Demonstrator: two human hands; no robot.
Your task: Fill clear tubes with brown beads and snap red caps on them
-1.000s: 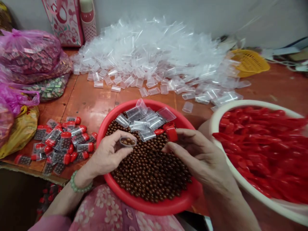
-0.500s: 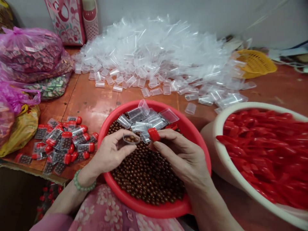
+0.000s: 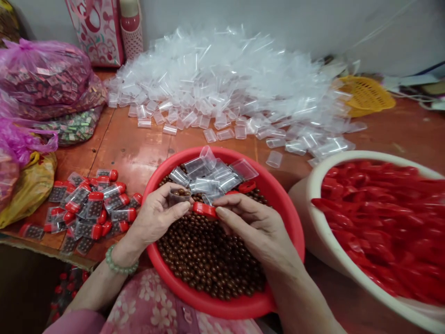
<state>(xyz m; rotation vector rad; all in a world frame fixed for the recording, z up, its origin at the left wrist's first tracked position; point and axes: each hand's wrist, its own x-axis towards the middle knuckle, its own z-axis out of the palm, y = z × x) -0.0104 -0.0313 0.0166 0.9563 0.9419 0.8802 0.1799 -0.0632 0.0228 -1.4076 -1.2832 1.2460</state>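
My left hand (image 3: 158, 215) pinches a small clear plastic container (image 3: 179, 197) with brown balls showing at its open top. Between the thumb and fingers of my right hand (image 3: 252, 225) is a red plastic cap (image 3: 204, 209), held just right of the container and apart from its mouth. Both hands are over a red basin (image 3: 222, 308) filled with shiny brown balls (image 3: 212, 260). On the balls at the basin's far side lie several empty clear containers (image 3: 208, 176) and a loose red cap (image 3: 247, 186).
Filled, red-capped containers (image 3: 93, 204) lie heaped at left, near bulging plastic bags (image 3: 45, 79). A big pile of clear containers (image 3: 225, 79) covers the back of the table. A cream tub (image 3: 314, 204) of red caps stands at right, a yellow basket (image 3: 370, 95) behind it.
My right hand has turned the red cap and brought it left and lower, nearer the container. My left hand has shifted slightly left and tilted the container more upright.
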